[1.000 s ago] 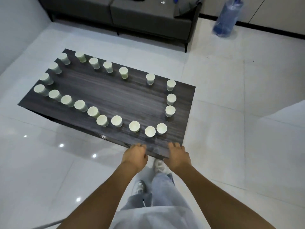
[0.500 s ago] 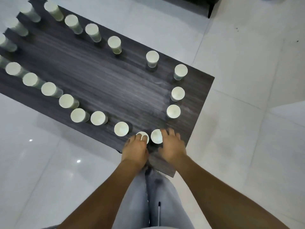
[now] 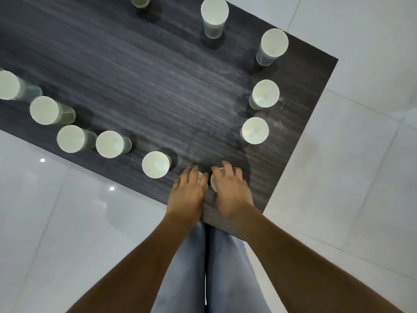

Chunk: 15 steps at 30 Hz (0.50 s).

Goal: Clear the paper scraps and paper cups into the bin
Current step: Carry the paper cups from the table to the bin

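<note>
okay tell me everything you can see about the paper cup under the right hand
The paper cup under the right hand is mostly hidden: only a sliver of pale rim shows beside the thumb. It looks like thin white paper, like the others in the ring. It stands on the dark wood-grain table near the near edge, close beside the cup under the left hand. The right hand covers it, fingers curled over its top.

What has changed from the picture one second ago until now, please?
Both hands moved forward from the table's near edge onto the two nearest paper cups: the left hand now covers one cup, the right hand the cup beside it. The other cups stayed standing in place on the table.
</note>
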Motion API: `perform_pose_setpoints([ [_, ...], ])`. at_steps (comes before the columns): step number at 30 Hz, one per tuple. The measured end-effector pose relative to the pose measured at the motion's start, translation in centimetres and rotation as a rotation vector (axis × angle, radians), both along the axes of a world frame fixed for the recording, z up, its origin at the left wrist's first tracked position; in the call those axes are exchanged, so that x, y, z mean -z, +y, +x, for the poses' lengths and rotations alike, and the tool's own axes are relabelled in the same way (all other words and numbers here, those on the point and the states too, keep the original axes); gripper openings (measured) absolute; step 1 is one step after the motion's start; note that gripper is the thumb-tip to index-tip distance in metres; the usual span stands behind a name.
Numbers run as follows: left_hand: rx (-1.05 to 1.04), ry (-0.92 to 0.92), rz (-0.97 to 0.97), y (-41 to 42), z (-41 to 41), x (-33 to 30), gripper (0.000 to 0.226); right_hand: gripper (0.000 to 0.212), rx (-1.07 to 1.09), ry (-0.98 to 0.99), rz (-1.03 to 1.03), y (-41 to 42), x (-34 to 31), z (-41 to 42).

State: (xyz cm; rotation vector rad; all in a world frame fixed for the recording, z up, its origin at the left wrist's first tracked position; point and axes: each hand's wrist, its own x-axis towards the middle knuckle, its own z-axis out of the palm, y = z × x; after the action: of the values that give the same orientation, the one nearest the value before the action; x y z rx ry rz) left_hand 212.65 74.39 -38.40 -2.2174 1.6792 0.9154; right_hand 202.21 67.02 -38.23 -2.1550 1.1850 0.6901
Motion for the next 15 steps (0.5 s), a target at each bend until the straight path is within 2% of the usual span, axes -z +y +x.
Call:
perform_pose_setpoints([
  [4,0.043,-0.014,-0.015,0.1,0.5,-1.1,0.051,0.058,0.050,-0.037,-0.038,0.3,-1.1,-0.4],
  [15,0.202,-0.034,-0.029,-1.6,1.4,-13.2,0.055,0.065,0.216,-0.058,-0.118,2.1,-12.9,-2.0],
])
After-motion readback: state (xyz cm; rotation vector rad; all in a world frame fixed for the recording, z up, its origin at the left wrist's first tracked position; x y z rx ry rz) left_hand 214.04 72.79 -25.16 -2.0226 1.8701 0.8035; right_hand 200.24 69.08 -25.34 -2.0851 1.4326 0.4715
